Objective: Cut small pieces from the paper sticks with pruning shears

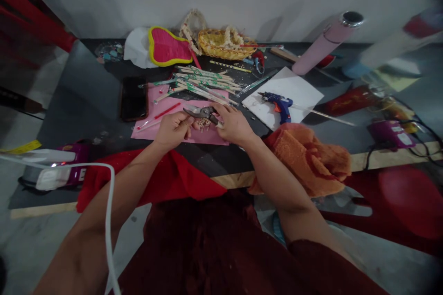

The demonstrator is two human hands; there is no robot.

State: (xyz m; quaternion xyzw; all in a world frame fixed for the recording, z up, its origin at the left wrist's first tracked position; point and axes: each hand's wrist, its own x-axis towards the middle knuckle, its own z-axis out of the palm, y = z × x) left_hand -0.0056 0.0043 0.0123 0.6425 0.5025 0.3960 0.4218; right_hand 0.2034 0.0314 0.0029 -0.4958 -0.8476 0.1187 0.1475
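**Close work at the centre of the bench, and the small heap is only just begun**

Starting at far left, a white power cable point(110, 203) drapes past the left forearm, and a purple plastic appliance point(57, 170) sits at the bench edge. Moving across the dark tabletop point(86, 101), a black smartphone point(133, 98) lies beside a pink paper sheet point(145, 131). Now the action! The left hand point(173, 130) is curled right by the blade tips, its fingers closed, though whether they pinch anything is impossible to tell. The right hand point(233, 124) is wrapped around the handles of steel-bladed snips point(202, 112), which are held above the sheet, pointing left. Their blades look closed. Just below them, a small heap of short cream-and-brown pieces point(204, 123) rests on the pink paper between the hands. Behind it sits a much bigger pile of long green-and-cream striped sticks point(207, 84), so far more looks uncut than cut. Beyond that is a yellow woven basket point(221, 44) trimmed with a cream garland. Over to the right, a blue glue gun point(278, 106) lies on a white foam board point(284, 94), with a crumpled orange towel point(304, 161) at the bench edge and a pale pink tube point(321, 50) at the back!
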